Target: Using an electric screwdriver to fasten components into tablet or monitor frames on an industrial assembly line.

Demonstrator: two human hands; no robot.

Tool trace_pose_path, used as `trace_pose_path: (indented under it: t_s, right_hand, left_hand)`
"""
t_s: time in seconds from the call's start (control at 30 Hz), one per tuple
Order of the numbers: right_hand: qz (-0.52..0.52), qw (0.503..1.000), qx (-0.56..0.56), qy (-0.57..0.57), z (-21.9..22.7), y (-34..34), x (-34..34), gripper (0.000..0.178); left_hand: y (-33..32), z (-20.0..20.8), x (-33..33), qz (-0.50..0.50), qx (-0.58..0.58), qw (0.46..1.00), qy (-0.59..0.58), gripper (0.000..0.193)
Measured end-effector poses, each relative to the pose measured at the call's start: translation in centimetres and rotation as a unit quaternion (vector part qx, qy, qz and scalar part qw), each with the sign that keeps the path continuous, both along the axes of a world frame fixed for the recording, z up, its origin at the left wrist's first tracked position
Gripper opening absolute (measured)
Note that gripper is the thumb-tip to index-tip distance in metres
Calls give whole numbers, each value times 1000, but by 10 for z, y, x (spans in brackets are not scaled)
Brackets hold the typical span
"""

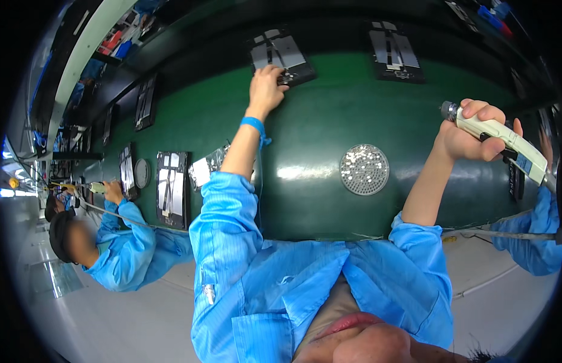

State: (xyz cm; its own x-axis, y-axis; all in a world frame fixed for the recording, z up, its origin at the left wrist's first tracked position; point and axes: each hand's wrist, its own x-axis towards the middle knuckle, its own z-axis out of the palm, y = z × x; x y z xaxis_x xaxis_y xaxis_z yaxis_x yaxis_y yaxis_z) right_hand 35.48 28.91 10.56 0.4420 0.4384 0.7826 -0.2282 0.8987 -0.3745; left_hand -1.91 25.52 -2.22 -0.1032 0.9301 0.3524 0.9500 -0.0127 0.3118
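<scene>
My left hand (267, 92) reaches to the far side of the table, its fingers bent over the near-left edge of a flat, opened electronic device (285, 53) with silver panels and a dark frame. Around that wrist sits a blue wristband (253, 124) with a thin cord hanging down. On the right, my right hand (477, 130) is wrapped round a pale electric screwdriver (495, 134), held up off the table with its metal nose pointing left. Between my arms lies a round, shiny tray (364, 169) covered in small holes.
A second opened device (394, 51) lies at the far right. More stand to the left, one (172, 187) beside a silvery packet (208, 166). Co-workers in blue sit at the left, the nearer one's hand (114, 192) on a screwdriver. Another blue sleeve (538, 236) shows at the right.
</scene>
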Motion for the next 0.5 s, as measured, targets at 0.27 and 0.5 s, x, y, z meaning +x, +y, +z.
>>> trace_pose_path:
  t_s: [0.27, 0.5]
  right_hand:
    - [45, 997, 63, 2, -3, 5, 30, 72]
    - [116, 992, 34, 24, -6, -1, 1, 72]
  left_hand:
    - [58, 14, 87, 7, -15, 1000, 19, 47]
    - [155, -8, 184, 198, -294, 862, -362, 84]
